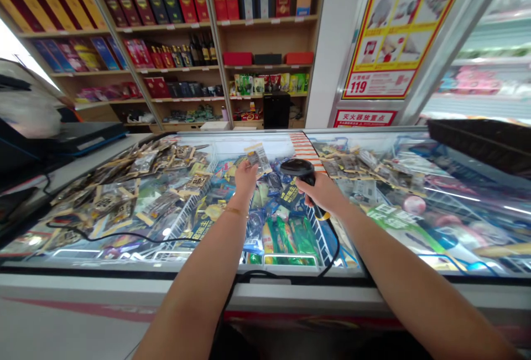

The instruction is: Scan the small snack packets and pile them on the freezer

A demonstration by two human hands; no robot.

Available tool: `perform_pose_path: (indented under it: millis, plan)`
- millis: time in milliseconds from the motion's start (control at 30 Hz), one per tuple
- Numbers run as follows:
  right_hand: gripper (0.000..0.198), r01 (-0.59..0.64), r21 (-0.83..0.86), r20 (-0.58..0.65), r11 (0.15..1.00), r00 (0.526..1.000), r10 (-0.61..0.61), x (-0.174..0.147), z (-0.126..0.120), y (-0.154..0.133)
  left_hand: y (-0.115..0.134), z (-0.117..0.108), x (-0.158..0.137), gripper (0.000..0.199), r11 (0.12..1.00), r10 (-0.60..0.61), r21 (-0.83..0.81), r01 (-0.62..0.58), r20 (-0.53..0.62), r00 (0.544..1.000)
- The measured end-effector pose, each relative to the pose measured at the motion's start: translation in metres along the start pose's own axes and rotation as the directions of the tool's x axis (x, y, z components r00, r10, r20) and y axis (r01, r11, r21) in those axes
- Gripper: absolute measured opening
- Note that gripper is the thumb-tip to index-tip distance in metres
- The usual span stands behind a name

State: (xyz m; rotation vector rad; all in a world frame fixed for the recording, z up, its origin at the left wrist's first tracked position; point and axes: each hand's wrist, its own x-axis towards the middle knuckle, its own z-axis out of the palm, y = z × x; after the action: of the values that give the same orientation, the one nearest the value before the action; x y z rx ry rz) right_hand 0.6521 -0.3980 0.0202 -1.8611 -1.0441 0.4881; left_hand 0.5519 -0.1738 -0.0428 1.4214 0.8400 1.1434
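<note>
Over the middle of a glass-topped freezer, my left hand [246,176] pinches a small snack packet [258,158] with its printed back toward me. To its right, my right hand [321,191] is wrapped round the grip of a black barcode scanner [297,168], whose head points left toward the packet. The scanner's cord [334,246] runs down to the freezer's front edge. On the left of the glass lies a spread of similar packets [112,199], and another group of packets [369,163] lies on the right.
Under the glass, white wire baskets [182,219] hold bagged frozen goods. A black tray [485,141] stands at the right. A black cable [136,235] crosses the glass at left. Shelves of boxes [166,3] and a red-yellow poster [398,34] are behind.
</note>
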Motion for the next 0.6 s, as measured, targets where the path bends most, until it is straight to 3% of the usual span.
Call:
perform_pose_path:
  millis: [100,233,400,600]
  plan:
    - [0.025,-0.034,-0.028,-0.019,0.999,0.999,0.033,-0.0038,0.0027,-0.0051,-0.0005,-0.0003,0.0004,0.018,0.999,-0.016,0.043,0.017,-0.018,1.000]
    - [0.024,-0.041,-0.018,-0.007,0.999,0.999,0.041,-0.0051,0.0051,-0.0072,0.0011,-0.0001,-0.0018,0.014,0.998,-0.056,-0.016,0.055,-0.011,0.998]
    - [0.023,-0.011,-0.041,0.000,0.999,1.000,0.011,-0.0060,0.0052,-0.0081,0.0002,0.0003,-0.0013,0.019,0.995,-0.042,0.087,0.044,-0.019,0.999]
    - [0.022,-0.023,-0.041,0.007,0.999,1.000,0.023,-0.0060,0.0042,-0.0078,0.0010,0.0001,-0.0014,0.022,0.995,-0.016,0.097,0.018,-0.021,1.000]
